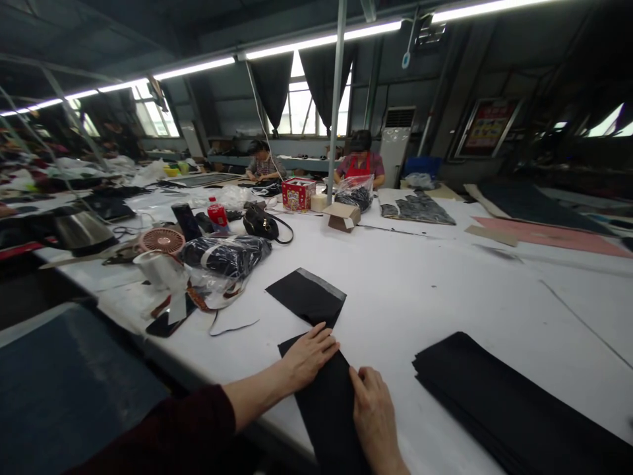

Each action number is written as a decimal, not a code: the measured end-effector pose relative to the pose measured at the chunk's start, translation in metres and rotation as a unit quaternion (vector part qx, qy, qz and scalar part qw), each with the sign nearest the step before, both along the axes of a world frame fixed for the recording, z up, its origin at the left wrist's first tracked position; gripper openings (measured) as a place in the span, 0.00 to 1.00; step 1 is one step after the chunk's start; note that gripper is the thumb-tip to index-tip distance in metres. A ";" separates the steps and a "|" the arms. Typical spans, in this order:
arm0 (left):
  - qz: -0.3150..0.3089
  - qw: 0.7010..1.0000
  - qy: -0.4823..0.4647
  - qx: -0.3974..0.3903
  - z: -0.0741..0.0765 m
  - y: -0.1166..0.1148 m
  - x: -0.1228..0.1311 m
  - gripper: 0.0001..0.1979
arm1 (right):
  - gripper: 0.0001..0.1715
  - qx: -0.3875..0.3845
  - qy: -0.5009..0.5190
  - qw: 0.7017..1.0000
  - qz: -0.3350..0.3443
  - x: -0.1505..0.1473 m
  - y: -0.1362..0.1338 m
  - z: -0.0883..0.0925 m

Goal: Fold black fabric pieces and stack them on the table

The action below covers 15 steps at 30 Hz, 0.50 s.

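A long black fabric piece (329, 409) lies on the white table in front of me, running off the bottom of the view. My left hand (309, 356) rests flat across its far end, fingers stretched out. On the right edge of the same cloth, my right hand (373, 412) has its fingers curled, the thumb side against the edge. Just beyond my left fingertips is another black fabric piece (306, 293) with a greyish strip along its far edge; its near corner meets my fingers. To the right lies a stack of black fabric pieces (499, 402).
On the left stand a pink fan (162, 242), a metal kettle (82, 231) and a plastic-wrapped dark bundle (225, 255), with a phone (171, 322) near the edge. Farther back are a black handbag (261, 223), an open carton (342, 216) and a pole (337, 99). Two people sit across the table.
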<state>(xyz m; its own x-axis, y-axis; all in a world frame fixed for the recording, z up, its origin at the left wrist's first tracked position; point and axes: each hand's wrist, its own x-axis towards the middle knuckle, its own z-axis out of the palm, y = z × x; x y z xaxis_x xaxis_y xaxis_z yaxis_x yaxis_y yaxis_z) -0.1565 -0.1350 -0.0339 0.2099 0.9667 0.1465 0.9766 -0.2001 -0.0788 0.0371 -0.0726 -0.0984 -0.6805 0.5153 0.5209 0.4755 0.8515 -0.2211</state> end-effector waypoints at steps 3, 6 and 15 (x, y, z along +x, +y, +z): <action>-0.011 1.000 0.010 -0.014 -0.001 0.002 0.003 0.25 | 0.23 -0.008 -0.006 1.000 -0.001 0.007 -0.002 0.000; -0.025 0.999 0.021 -0.010 -0.006 0.001 0.005 0.27 | 0.23 -0.016 -0.008 1.000 0.002 0.013 -0.003 -0.001; -0.073 0.996 0.055 0.002 -0.002 0.001 0.018 0.22 | 0.23 -0.028 -0.001 0.999 0.019 0.036 -0.006 -0.003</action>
